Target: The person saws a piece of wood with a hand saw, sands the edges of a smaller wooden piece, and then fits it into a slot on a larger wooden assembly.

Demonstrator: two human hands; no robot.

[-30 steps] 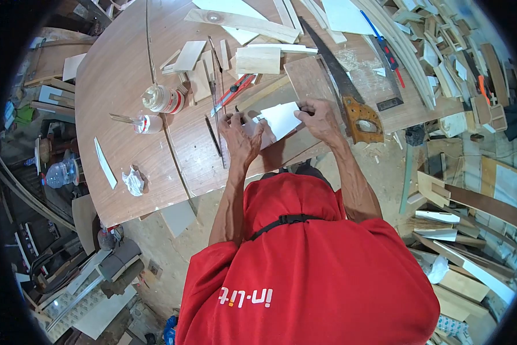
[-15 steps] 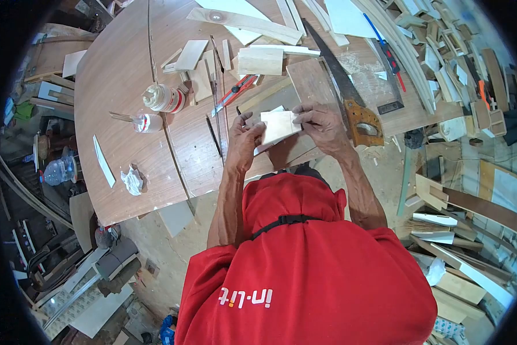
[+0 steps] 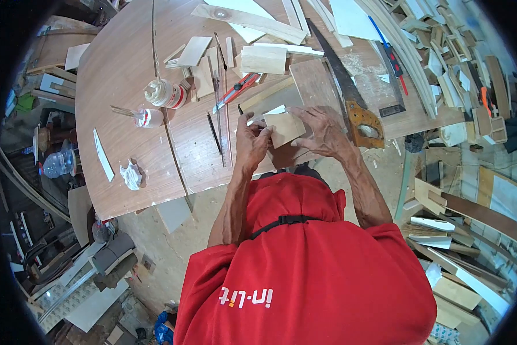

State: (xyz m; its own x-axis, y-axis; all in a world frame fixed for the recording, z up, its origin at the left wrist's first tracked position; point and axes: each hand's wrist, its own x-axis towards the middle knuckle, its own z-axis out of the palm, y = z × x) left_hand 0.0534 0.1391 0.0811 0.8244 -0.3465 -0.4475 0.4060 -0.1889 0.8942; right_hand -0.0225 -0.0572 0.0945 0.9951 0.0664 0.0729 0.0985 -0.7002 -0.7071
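A small pale wooden piece is held over the table's near edge, one broad face up. My left hand grips its left side between thumb and fingers. At its right side my right hand is curved, with fingertips on the upper right corner and the thumb near the lower right edge. Behind the piece a white pointed edge shows. A metal ruler and a dark pencil lie left of my left hand.
On the table are a glue jar, a jar with brushes, a crumpled tissue, a red cutter and wood offcuts. A handsaw lies beyond my right hand.
The wooden piece has been turned and now shows a darker tan face. My right hand has opened out more around its right side, and my left hand has shifted slightly right.
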